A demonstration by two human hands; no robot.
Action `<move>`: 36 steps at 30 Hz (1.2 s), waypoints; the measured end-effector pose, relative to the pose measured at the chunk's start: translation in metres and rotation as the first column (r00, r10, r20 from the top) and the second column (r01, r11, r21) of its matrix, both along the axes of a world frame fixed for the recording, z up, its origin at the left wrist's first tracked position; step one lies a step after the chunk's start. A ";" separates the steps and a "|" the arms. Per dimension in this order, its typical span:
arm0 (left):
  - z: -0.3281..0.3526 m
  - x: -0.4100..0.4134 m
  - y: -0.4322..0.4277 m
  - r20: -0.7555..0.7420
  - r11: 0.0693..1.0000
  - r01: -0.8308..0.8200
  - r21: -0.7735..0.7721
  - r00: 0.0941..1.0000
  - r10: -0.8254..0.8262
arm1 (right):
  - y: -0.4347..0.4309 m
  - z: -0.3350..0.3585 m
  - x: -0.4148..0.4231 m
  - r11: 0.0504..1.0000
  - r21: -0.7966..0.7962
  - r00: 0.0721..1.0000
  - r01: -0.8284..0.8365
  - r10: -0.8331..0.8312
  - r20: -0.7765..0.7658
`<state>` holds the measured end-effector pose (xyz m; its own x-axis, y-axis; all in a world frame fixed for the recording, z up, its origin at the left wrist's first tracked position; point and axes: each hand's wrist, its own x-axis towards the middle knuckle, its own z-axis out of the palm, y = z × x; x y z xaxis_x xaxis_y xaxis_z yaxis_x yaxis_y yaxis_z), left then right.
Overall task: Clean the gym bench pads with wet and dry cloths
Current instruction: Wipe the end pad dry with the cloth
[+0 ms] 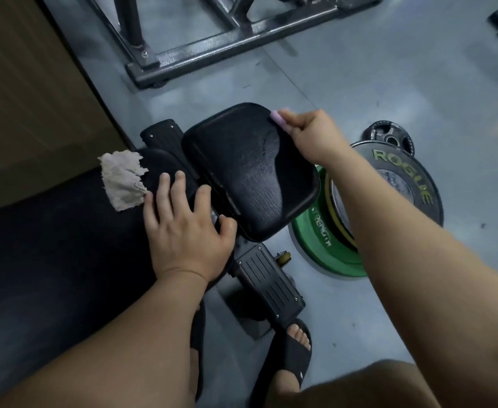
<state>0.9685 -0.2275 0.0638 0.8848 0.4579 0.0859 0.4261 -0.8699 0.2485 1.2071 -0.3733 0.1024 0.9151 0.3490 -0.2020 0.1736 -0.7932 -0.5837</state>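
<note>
The black seat pad [242, 175] of the bench tilts up in the middle of the view, its surface cracked and worn. My right hand [312, 136] grips a small pink cloth [278, 119] against the pad's far right edge. My left hand [186, 219] rests with spread fingers on the end of the long black back pad [50, 245], thumb reaching toward the gap between the two pads. A frayed beige cloth [121, 181] lies on the back pad just left of my left fingers, not held.
Stacked weight plates, green [318, 254] and grey with lettering [412, 187], lie on the floor right of the seat. A steel rack base [221, 42] stands beyond. A brown wall panel [29, 92] runs on the left. My sandalled foot [295, 351] stands by the bench's foot plate [268, 284].
</note>
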 end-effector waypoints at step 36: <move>0.003 -0.002 0.003 0.024 0.997 -0.009 -0.071 1.000 0.010 | -0.021 0.011 -0.054 0.884 -0.209 0.783 -0.417 0.467 0.412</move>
<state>0.9668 -0.2247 0.0665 0.8784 0.4720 0.0745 0.4272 -0.8456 0.3201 1.1536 -0.3943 0.1131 0.6640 0.7373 0.1248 0.7364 -0.6159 -0.2800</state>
